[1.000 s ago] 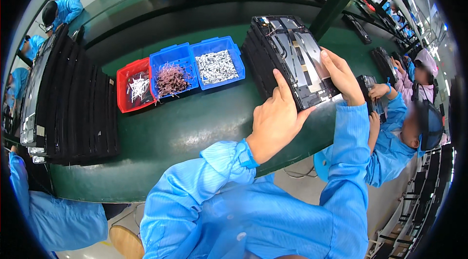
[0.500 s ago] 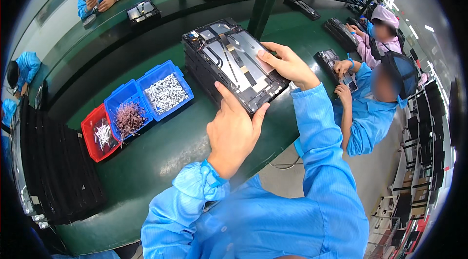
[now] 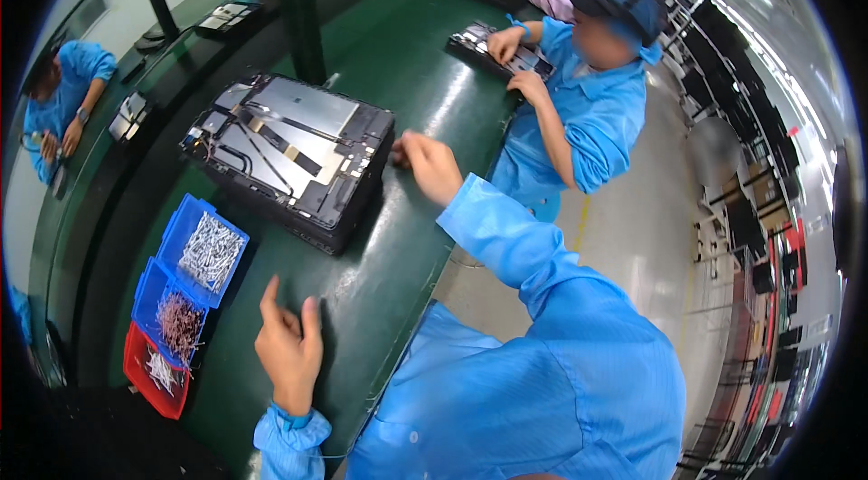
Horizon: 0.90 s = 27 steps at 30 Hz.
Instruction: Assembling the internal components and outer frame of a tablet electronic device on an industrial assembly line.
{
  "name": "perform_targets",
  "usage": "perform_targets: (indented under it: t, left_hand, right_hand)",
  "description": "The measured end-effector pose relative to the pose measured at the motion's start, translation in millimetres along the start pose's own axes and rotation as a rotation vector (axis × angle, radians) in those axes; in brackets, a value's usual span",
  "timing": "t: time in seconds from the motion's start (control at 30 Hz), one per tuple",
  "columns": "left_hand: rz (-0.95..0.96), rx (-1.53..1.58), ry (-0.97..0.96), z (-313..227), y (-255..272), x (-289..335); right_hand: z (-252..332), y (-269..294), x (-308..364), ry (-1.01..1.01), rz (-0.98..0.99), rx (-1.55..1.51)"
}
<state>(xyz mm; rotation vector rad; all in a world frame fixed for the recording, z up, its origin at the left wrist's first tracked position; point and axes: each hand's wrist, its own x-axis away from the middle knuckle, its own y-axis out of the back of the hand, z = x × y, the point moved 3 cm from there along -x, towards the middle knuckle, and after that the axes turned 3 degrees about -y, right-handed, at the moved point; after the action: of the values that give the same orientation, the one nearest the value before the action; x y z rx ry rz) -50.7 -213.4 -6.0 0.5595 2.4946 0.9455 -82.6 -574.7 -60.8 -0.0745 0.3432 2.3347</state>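
A stack of opened tablets (image 3: pixel 353 213) stands on the green table, its top tablet (image 3: pixel 285 136) showing grey battery plates, dark ribbon cables and tape strips. My left hand (image 3: pixel 289 353) hovers in front of the stack, apart from it, index finger and thumb stretched out, nothing in it. Close by the stack's right side is my right hand (image 3: pixel 429 164), its fingers curled in; whether anything small is between them is hidden. Left of my left hand are a blue bin with small white pieces (image 3: pixel 210 249), a blue bin with thin brownish-pink pieces (image 3: pixel 181 317) and a red bin with white strips (image 3: pixel 163 376).
A dark post (image 3: pixel 298 10) rises behind the stack. At the right, a co-worker in blue (image 3: pixel 583 109) handles another opened tablet (image 3: pixel 484 42). More devices lie along the far bench, with another co-worker (image 3: pixel 77 91) at far left. The table edge (image 3: pixel 407 335) runs beside me.
My view has swung to the right. Both hands have come off the top tablet: the left drew back towards me, the right moved off the right side. The tablet now sits square on the stack.
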Motion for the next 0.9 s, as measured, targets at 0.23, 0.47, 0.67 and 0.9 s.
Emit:
perform_targets:
  t: [0.23,0.47,0.67,0.9]
  left_hand:
    - [-0.083,0.313,0.011,39.2,-3.6,10.2]
    - [-0.041,0.201,-0.103,31.9,-2.8,10.2]
    - [-0.023,0.195,-0.074,29.3,-3.8,5.5]
    - [0.007,0.103,-0.14,26.9,-7.9,3.8]
  right_hand:
    - [26.4,20.0,84.3,0.406,-0.199,0.497]
    - [15.6,13.8,80.3,0.403,-0.29,0.514]
    - [17.8,16.3,77.9,0.384,-0.3,0.515]
    - [17.0,20.5,78.6,0.338,-0.295,0.426]
